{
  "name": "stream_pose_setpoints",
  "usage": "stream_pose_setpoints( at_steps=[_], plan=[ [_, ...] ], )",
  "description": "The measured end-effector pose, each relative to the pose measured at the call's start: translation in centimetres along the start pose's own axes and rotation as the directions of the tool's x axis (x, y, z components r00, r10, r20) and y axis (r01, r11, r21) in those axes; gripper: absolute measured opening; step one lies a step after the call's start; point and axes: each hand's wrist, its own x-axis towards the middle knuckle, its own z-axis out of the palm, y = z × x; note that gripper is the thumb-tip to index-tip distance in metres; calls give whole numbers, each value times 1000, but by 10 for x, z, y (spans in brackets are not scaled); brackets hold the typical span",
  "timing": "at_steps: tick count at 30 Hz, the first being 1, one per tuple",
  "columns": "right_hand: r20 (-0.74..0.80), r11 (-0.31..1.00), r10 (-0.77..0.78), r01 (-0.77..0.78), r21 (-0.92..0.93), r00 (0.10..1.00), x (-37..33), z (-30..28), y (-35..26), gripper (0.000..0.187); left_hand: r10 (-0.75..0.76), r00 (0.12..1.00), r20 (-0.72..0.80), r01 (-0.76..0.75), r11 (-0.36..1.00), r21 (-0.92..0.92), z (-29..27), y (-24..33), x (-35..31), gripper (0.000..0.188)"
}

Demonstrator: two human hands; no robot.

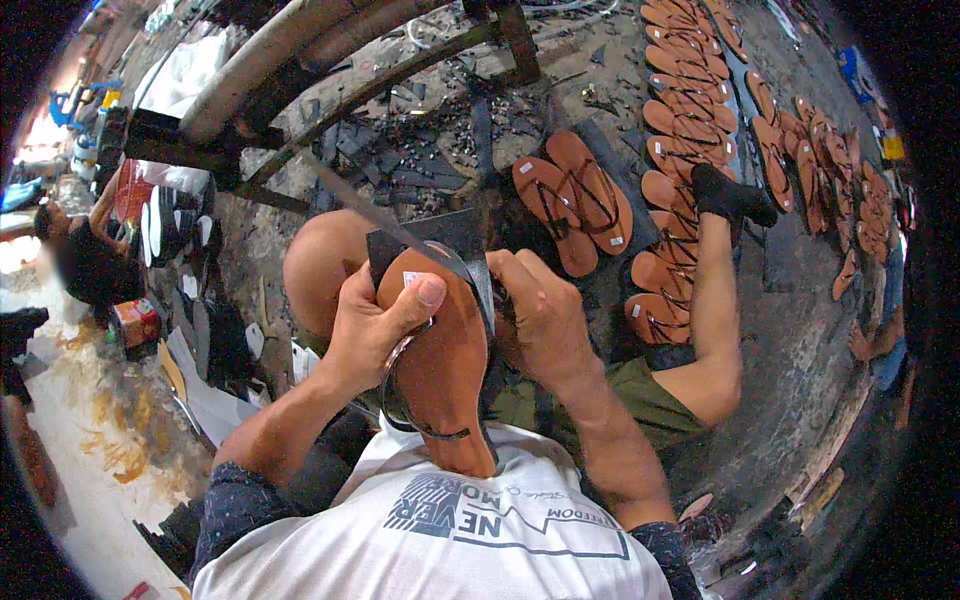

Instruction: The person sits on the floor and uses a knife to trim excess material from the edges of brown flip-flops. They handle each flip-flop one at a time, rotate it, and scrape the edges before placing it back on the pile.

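A brown sandal with dark straps and a small white label lies sole-down against my white shirt, its toe pointing away from me. My left hand grips its left side, thumb pressed on top near the toe. A black sheet of sole material sticks out around the toe. My right hand is closed at the sandal's right edge, beside a shiny grey, blade-like piece; what its fingers hold is mostly hidden. A long thin grey strip slants from the toe toward the upper left.
A pair of brown sandals lies ahead on the floor. Rows of similar sandals extend on the right, close to my outstretched foot. A wooden frame stands ahead, scraps beneath it. Another person is at left.
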Motion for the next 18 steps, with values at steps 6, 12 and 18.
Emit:
stream_pose_setpoints(
  at_steps=[6,12,18],
  plan=[
    [362,990,-42,88,-114,931,28,-33,1,40,-21,999,25,19,998,66,1,5,-1,40],
    [723,981,-186,170,96,665,73,-57,11,31,-110,977,185,73,978,197,-2,12,2,33],
    [648,970,-239,149,192,724,85,-82,19,30,-100,966,240,49,976,210,11,-2,13,47]
  ],
)
